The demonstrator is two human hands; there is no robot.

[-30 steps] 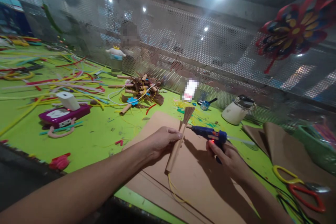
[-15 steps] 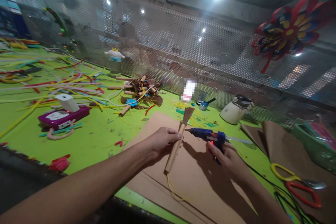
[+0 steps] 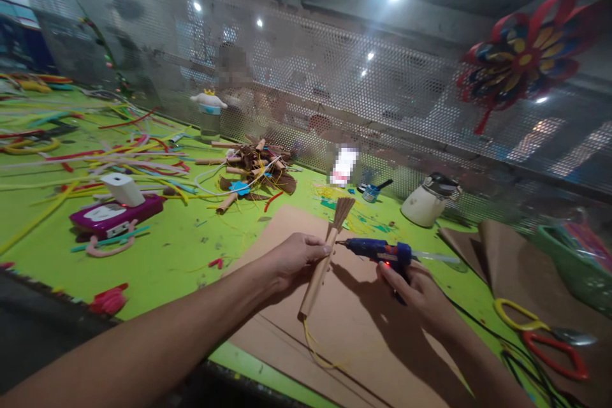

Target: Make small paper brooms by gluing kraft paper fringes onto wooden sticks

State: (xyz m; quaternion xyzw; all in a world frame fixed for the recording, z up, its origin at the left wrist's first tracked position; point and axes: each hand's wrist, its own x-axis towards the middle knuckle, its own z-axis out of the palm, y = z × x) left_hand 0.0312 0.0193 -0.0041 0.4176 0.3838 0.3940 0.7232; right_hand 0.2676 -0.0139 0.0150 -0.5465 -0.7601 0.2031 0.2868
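My left hand (image 3: 292,259) is closed round a rolled brown paper stick (image 3: 319,274) with a fringed top, held tilted above a brown cardboard sheet (image 3: 363,331). A thin yellow strand hangs from the stick's lower end. My right hand (image 3: 417,290) grips a blue hot glue gun (image 3: 380,250) with a red light lit. The gun's nozzle touches the stick just below the fringe.
The green table (image 3: 182,248) carries scattered coloured strips, a pile of brown paper rolls (image 3: 258,166), a purple box with a white block (image 3: 117,207), a cream pot (image 3: 429,202), scissors with yellow and red handles (image 3: 540,331) and a green basket (image 3: 574,261). A perforated metal screen stands behind.
The glue gun's nozzle has moved left until it meets the stick below the fringe. My left hand and the stick have stayed nearly still.
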